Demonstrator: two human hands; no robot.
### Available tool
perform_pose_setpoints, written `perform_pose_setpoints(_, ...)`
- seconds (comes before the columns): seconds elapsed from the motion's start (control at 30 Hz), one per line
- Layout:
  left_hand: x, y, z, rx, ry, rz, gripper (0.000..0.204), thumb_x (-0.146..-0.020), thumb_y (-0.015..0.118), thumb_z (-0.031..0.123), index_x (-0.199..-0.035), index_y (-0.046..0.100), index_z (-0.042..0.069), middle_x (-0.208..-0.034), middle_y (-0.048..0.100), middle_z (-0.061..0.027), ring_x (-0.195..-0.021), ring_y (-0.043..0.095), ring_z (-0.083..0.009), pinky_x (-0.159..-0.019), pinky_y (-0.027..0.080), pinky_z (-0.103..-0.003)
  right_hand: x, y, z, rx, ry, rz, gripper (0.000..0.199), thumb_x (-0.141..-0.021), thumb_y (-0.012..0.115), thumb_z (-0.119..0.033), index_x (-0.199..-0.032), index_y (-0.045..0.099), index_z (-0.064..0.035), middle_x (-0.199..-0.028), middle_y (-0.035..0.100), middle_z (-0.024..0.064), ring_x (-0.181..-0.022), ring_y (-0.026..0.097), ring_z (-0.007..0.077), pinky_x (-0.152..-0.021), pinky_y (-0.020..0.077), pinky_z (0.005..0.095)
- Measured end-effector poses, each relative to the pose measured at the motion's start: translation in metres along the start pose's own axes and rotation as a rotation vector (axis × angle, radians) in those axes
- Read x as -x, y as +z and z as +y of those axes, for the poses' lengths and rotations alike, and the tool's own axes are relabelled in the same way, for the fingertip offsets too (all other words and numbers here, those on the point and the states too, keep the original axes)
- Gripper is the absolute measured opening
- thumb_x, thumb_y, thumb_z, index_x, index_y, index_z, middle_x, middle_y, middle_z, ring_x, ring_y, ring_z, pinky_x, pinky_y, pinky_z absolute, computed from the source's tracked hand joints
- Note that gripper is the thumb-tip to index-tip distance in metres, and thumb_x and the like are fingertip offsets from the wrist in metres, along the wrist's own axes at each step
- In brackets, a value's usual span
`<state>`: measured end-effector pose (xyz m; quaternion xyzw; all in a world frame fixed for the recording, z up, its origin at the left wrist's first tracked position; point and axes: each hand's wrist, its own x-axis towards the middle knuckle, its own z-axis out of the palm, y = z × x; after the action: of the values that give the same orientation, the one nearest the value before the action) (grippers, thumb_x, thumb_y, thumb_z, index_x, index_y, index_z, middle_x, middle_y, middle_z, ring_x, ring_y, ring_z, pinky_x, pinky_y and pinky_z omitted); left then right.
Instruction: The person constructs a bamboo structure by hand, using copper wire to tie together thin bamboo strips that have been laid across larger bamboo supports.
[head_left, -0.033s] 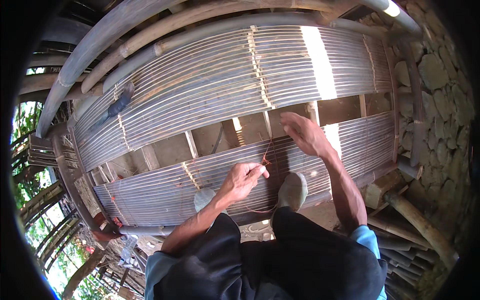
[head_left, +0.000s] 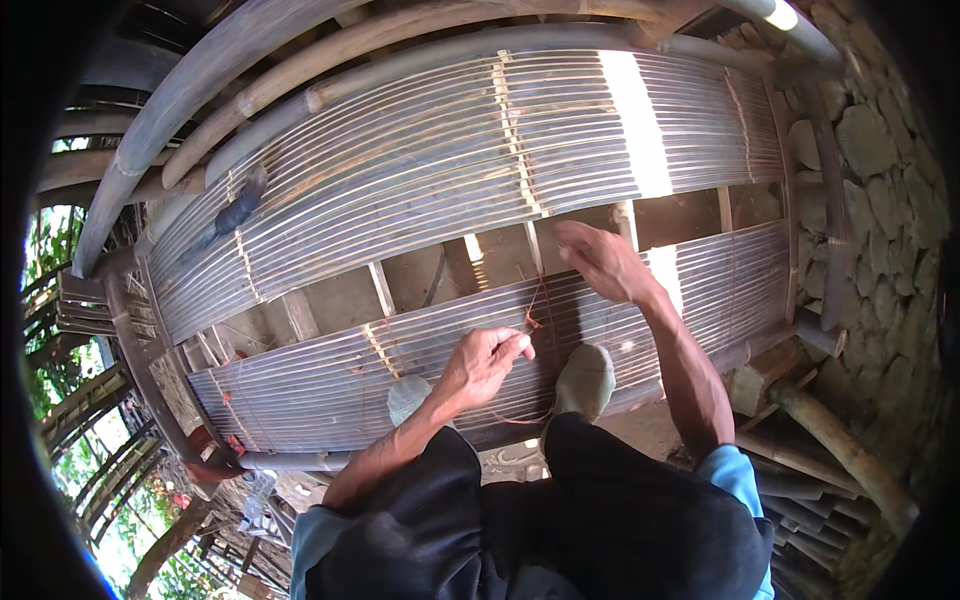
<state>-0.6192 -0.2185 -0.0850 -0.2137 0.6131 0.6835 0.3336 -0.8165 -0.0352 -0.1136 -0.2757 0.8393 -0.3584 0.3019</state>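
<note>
At the far left, greenery and stacked bamboo poles (head_left: 80, 300) show past the edge of the frame you stand over. A dark tool (head_left: 238, 212) lies on the upper panel of split-bamboo slats (head_left: 420, 170), up near its left end. Below it, a gap between the two slat panels exposes the wooden cross pieces (head_left: 380, 288) underneath. The lower panel of slats (head_left: 320, 385) runs from the left end under your feet; small orange ties show along its left part.

Your left hand (head_left: 482, 365) is closed, its fingertips pinched on an orange cord (head_left: 532, 318) just above the lower panel. The cord rises from that pinch toward the edge of the gap, and a loose loop of it trails down beside your grey shoe (head_left: 585, 378), which stands on the slats. A second shoe toe (head_left: 405, 398) shows just left of your left forearm.

Your right hand (head_left: 603, 262) hovers at the gap's lower edge, fingers loosely curled and pointing left. You cannot tell whether it grips the cord; the upper end of the cord lies close under its fingers.

Further right, the slats end against a rough stone wall (head_left: 870, 180), with bamboo poles (head_left: 840, 450) lying at its foot.
</note>
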Motion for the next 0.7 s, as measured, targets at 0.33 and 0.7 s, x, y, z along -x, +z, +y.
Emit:
perform_pose_setpoints(0.33,0.022,-0.001,0.016,0.282,0.537,0.076,0.029,-0.102,0.059,0.02,-0.082,0.067,-0.001,-0.11,0.061,-0.0089,-0.085,0.059,-0.0118,-0.068,0.049,-0.027,-0.025,0.018,0.016,-0.088,0.134,-0.356,0.033,-0.095,0.055,-0.025,-0.109,0.065,0.0031,-0.103,0.071,0.025,-0.097,0.068,0.038,-0.088,0.0522,0.043)
perform_pose_setpoints(0.7,0.047,0.006,-0.009,0.265,0.505,0.044,0.043,-0.105,0.054,0.019,-0.067,0.047,0.002,-0.077,0.046,-0.0045,-0.079,0.045,-0.0156,-0.072,0.038,-0.029,0.04,0.054,-0.031,0.105,-0.585,-0.092,0.047,-0.096,0.059,-0.051,-0.092,0.066,-0.0046,-0.103,0.063,0.0114,-0.11,0.055,0.0287,-0.104,0.0383,0.047)
